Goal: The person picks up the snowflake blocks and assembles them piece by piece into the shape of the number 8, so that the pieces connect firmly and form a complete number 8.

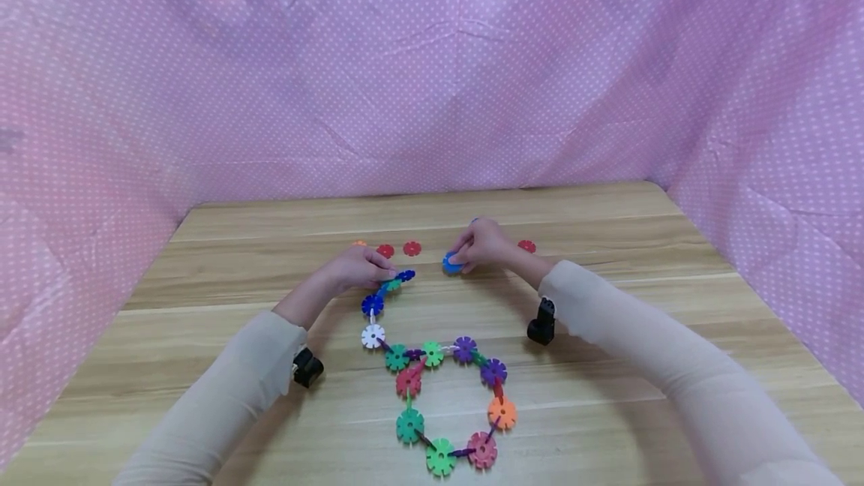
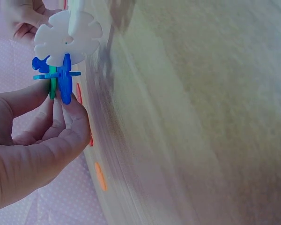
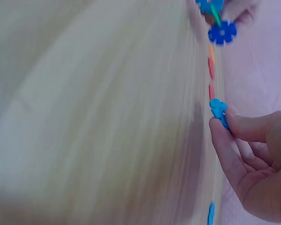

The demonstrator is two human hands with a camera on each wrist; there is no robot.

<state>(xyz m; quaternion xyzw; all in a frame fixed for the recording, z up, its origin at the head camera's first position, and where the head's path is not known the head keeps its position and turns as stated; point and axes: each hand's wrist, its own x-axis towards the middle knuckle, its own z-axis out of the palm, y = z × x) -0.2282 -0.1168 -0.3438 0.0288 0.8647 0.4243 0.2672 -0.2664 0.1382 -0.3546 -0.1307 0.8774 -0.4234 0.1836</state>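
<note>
My left hand (image 1: 358,267) pinches the upper end of a chain of notched snowflake discs, near a green disc (image 2: 53,82) and a dark blue disc (image 1: 405,276). From there the chain runs down past another dark blue disc (image 1: 372,304) and a white disc (image 1: 373,336) into a closed loop of coloured discs. To the right of that end, my right hand (image 1: 482,244) pinches a light blue disc (image 3: 218,110) between thumb and fingertips. The two hands are apart, and the light blue disc does not touch the chain.
Two loose red discs (image 1: 412,248) and an orange disc (image 2: 100,176) lie beyond the left hand. Another red disc (image 1: 526,246) is right of the right hand, and a blue disc (image 3: 211,214) lies near it. Pink dotted cloth (image 1: 432,96) surrounds the wooden table (image 1: 607,223).
</note>
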